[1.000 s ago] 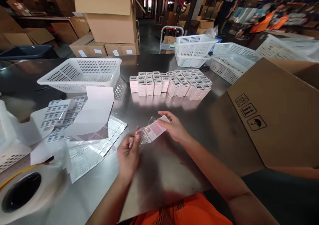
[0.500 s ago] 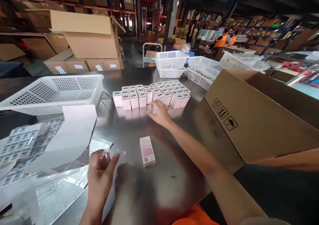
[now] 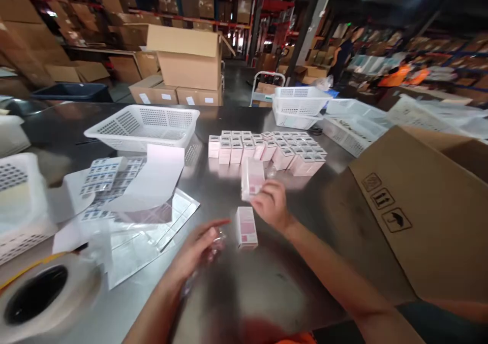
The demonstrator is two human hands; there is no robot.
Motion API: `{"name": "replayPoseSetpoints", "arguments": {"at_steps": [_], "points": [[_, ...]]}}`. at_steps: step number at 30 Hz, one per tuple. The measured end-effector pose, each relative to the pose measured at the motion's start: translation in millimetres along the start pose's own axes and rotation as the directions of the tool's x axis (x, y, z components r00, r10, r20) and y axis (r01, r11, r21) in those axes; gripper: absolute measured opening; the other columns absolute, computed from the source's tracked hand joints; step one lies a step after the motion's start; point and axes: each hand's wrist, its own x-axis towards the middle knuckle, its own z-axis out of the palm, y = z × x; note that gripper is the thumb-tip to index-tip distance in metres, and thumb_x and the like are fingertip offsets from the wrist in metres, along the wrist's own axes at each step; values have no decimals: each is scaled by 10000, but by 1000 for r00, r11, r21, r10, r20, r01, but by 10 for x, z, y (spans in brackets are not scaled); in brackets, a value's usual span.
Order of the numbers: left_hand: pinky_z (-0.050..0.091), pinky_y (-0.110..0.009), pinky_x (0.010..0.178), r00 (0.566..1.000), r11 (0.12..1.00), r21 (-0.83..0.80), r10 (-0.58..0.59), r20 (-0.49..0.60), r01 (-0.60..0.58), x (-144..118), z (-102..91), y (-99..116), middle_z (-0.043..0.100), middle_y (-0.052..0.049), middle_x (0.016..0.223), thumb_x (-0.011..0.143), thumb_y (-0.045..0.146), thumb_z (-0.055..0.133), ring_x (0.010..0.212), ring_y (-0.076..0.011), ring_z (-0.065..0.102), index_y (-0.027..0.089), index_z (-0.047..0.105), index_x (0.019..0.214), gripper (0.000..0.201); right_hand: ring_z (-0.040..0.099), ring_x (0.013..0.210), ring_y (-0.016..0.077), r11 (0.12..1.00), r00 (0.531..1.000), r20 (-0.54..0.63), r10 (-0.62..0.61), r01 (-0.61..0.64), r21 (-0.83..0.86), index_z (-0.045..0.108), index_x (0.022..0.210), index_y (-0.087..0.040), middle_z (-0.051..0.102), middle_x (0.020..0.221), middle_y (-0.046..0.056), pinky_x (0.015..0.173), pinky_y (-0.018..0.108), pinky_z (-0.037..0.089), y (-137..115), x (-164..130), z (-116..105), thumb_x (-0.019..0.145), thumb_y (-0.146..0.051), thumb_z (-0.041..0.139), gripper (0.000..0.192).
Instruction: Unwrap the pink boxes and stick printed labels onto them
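My right hand (image 3: 271,204) is closed on the lower end of a small pink-and-white carton (image 3: 252,175), holding it tilted up in front of the grouped cartons. A glint of something clear shows beside that carton. Another pink-and-white carton (image 3: 246,228) lies flat on the metal table, just below the held one. To its left, my left hand (image 3: 194,250) is closed around crumpled clear plastic film (image 3: 217,240), without touching the carton. Rows of similar upright cartons (image 3: 231,153) stand close together farther back.
A white perforated basket (image 3: 148,141) sits at the back left, near label sheets (image 3: 102,176) and papers (image 3: 179,209). A tape roll (image 3: 82,293) is at the lower left. A large open cardboard box (image 3: 415,222) takes up the right; stacked white baskets (image 3: 301,102) stand behind.
My right hand has drawn back from the carton rows and now holds one carton. My left hand has moved right with the plastic film, nearer the lying carton. The view has turned left.
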Motion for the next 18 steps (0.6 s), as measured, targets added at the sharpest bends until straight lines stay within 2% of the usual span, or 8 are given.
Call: {"name": "replayPoseSetpoints", "arguments": {"at_steps": [3,6,8,9,11,13,15,18], "points": [[487,-275,642,980,980,-46,192,-56,-195,37,154,-49,701,-90,940,550,717,790,694,-164,601,146,666,1128,822,623,862,232,964,983,-53,-178,184,193,573,742,-293,563,725,1,804,383,554,-650,-219,84,778,-159,649,158],[504,-286,687,933,959,32,280,-225,-280,43,149,-23,702,-57,860,583,553,841,758,-195,631,144,648,1019,629,643,933,245,916,974,-100,-204,226,331,577,879,-298,610,837,14,818,397,579,-957,-242,15,747,-147,643,211],[484,-264,629,904,934,227,332,-270,-276,4,57,45,679,-20,780,632,393,809,692,-171,611,152,630,973,454,640,985,255,904,982,-110,-153,184,386,586,1007,-281,621,910,41,844,414,579,-934,-192,-120,758,-158,644,284],[470,-254,610,893,894,354,373,-251,-274,-26,0,82,668,-3,765,626,316,788,670,-161,601,161,619,970,413,631,1028,262,907,988,-103,-117,148,394,589,1092,-270,631,972,59,882,430,568,-878,-162,-199,779,-173,648,333],[450,-238,593,894,767,579,426,-136,-277,-85,-110,141,668,21,789,591,203,740,656,-148,597,187,595,991,425,583,1168,286,923,997,-49,-60,74,378,552,1283,-241,621,1176,113,987,471,520,-740,-116,-338,842,-204,649,453],[430,-225,576,910,640,713,415,-6,-287,-125,-196,168,674,43,805,575,151,701,636,-133,594,212,584,1000,446,555,1243,275,914,995,64,-82,49,404,522,1371,-240,595,1292,127,1037,456,496,-628,-104,-402,905,-211,623,477],[406,-219,539,925,578,768,378,49,-277,-135,-254,169,662,61,745,599,147,678,578,-119,571,223,595,974,392,600,1199,233,878,982,130,-134,57,475,595,1297,-261,648,1208,93,1001,394,530,-573,-129,-381,944,-195,590,359],[425,-223,546,917,578,760,394,58,-296,-117,-308,150,686,44,773,670,183,686,592,-125,591,229,629,1026,363,650,1100,203,860,989,121,-90,16,510,693,1034,-244,672,1002,59,929,342,560,-566,-191,-282,935,-193,621,133]]}}
